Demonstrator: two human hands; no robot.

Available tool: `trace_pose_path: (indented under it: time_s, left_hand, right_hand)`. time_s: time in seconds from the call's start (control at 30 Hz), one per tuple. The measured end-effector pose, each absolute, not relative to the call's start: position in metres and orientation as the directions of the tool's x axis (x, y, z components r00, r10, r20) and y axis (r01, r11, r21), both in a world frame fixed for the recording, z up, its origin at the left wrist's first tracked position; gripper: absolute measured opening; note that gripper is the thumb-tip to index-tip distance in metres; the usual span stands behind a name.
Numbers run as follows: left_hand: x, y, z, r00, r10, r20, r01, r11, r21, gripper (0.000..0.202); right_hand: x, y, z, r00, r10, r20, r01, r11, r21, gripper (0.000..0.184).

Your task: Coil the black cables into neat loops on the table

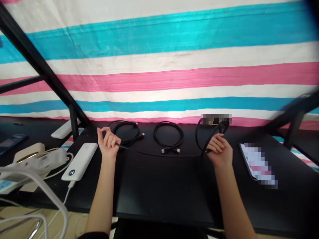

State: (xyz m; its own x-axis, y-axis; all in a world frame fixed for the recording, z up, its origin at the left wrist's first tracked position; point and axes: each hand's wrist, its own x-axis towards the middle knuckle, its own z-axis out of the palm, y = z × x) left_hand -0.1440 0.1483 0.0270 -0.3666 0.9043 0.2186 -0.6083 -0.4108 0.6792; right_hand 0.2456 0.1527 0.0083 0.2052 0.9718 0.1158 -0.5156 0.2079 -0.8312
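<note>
A black cable [159, 155] runs slack between my two hands, low over the black table. My left hand [109, 142] is closed on one stretch of it, fingers curled in. In my right hand [220, 149] the same cable is gripped, with loops of it rising above and behind the fingers. Past my hands lie two coiled black cables: the left coil [127, 131] sits just beyond my left hand, and the middle coil [168, 134] has both plug ends toward me. Whatever ends of the held cable my fingers cover cannot be seen.
To the left a white power bank [79, 161] with a plugged-in cord lies beside a white power strip [47, 161]. A phone [258, 164], its screen blurred out, rests on the right of the black table [161, 189]. Dark frame bars [47, 74] slant up at both sides before a striped sheet [174, 76].
</note>
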Motion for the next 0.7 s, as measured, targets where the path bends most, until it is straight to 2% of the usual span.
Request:
trace_pose_path:
  time_s: [0.13, 0.27, 0.33, 0.4, 0.5, 0.57, 0.63, 0.7]
  left_hand:
    - [-0.138, 0.147, 0.028, -0.288, 0.950, 0.120, -0.611, -0.279, 0.741, 0.045]
    - [-0.135, 0.146, 0.017, -0.065, 0.988, -0.141, -0.550, 0.082, 0.831, 0.057]
    - [-0.137, 0.144, 0.009, 0.068, 0.960, -0.270, -0.481, 0.269, 0.835, 0.058]
    - [-0.139, 0.141, 0.005, 0.191, 0.924, -0.332, -0.424, 0.383, 0.821, 0.058]
    - [-0.137, 0.141, 0.009, 0.333, 0.901, -0.277, -0.375, 0.396, 0.838, 0.064]
    - [-0.130, 0.144, 0.015, 0.379, 0.901, -0.210, -0.337, 0.346, 0.876, 0.058]
    - [-0.120, 0.149, 0.017, 0.327, 0.932, -0.158, -0.287, 0.257, 0.923, 0.046]
    - [-0.110, 0.156, 0.015, 0.169, 0.979, -0.114, -0.224, 0.151, 0.963, 0.039]
  right_hand:
    - [0.247, 0.156, 0.007, 0.182, 0.981, 0.069, -0.525, 0.156, -0.836, 0.018]
    - [0.239, 0.161, 0.005, 0.161, 0.987, 0.021, -0.488, 0.098, -0.867, 0.027]
    - [0.234, 0.162, 0.004, 0.120, 0.993, -0.003, -0.460, 0.052, -0.886, 0.034]
    - [0.231, 0.160, 0.005, 0.074, 0.997, -0.007, -0.434, 0.026, -0.901, 0.038]
    - [0.232, 0.157, 0.004, 0.036, 0.999, 0.020, -0.411, 0.033, -0.911, 0.037]
    - [0.234, 0.157, 0.003, 0.024, 0.999, 0.025, -0.420, 0.032, -0.907, 0.034]
    - [0.236, 0.158, 0.002, 0.007, 1.000, 0.004, -0.430, 0.006, -0.903, 0.032]
    - [0.234, 0.160, -0.001, -0.031, 0.998, -0.047, -0.422, -0.056, -0.905, 0.033]
